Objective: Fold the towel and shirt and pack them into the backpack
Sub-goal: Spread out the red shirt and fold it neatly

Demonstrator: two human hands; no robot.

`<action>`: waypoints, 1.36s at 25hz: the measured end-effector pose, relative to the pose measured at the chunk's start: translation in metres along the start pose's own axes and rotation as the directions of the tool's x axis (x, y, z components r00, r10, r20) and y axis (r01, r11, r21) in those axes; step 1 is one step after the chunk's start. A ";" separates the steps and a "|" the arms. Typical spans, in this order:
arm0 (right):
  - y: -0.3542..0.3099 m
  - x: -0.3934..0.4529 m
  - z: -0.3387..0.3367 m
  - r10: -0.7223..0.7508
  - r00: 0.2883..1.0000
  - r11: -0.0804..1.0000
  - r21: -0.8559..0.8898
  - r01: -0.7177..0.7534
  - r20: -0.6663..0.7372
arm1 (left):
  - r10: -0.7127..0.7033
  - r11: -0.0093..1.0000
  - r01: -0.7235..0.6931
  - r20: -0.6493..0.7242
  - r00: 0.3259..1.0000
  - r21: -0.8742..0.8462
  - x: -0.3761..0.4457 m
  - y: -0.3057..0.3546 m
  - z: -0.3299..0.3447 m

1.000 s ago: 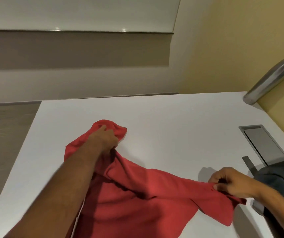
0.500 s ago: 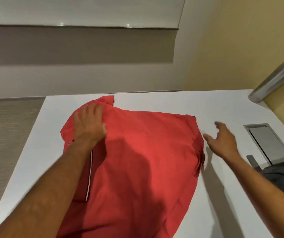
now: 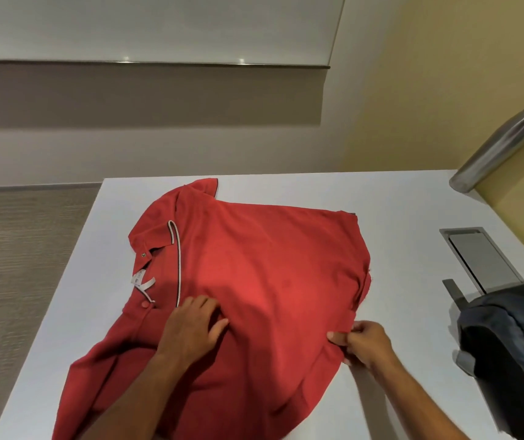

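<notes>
A red polo shirt [image 3: 264, 271] lies spread on the white table [image 3: 397, 204], collar to the left, with one side folded over the body. My left hand [image 3: 191, 328] rests flat on the shirt below the collar, fingers apart, pressing the cloth. My right hand [image 3: 362, 341] pinches the shirt's right edge between thumb and fingers. The dark backpack [image 3: 514, 350] stands at the table's right edge, partly cut off by the frame. No towel is in view.
A steel bottle [image 3: 502, 144] stands at the back right against the yellow wall. A grey metal flap [image 3: 482, 258] is set into the table just behind the backpack. The table's left edge drops to a carpeted floor [image 3: 22, 265].
The shirt went from bunched up to spread flat. My left hand slid from the collar down toward me. My right hand came back from the open air and pinched the shirt's right edge.
</notes>
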State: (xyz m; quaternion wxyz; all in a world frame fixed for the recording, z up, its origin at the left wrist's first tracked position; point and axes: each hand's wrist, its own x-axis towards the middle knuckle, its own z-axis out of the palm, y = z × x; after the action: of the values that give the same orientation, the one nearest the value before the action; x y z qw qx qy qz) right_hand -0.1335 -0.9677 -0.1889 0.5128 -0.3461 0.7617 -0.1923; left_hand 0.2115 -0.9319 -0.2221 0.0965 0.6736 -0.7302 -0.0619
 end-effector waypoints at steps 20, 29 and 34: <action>0.059 -0.068 -0.091 0.421 0.887 0.745 -0.630 -0.218 0.191 | -0.312 0.920 0.256 0.159 0.937 0.296 -0.072 -0.044 -0.017; 0.077 -0.051 -0.064 -0.077 0.993 0.864 -0.503 0.023 -0.086 | -0.140 0.975 0.067 0.348 0.927 0.213 -0.126 -0.039 -0.002; 0.079 -0.046 -0.089 -0.130 0.969 0.818 -0.575 -0.014 -0.210 | -0.185 0.976 0.130 0.353 0.917 0.176 -0.155 -0.059 -0.010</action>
State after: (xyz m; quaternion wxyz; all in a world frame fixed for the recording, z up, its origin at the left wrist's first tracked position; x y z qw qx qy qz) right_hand -0.2300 -0.8855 -0.1748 0.2833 -0.4812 0.8295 -0.0111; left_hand 0.2824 -0.7825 -0.2343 -0.0975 0.7121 -0.6811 -0.1394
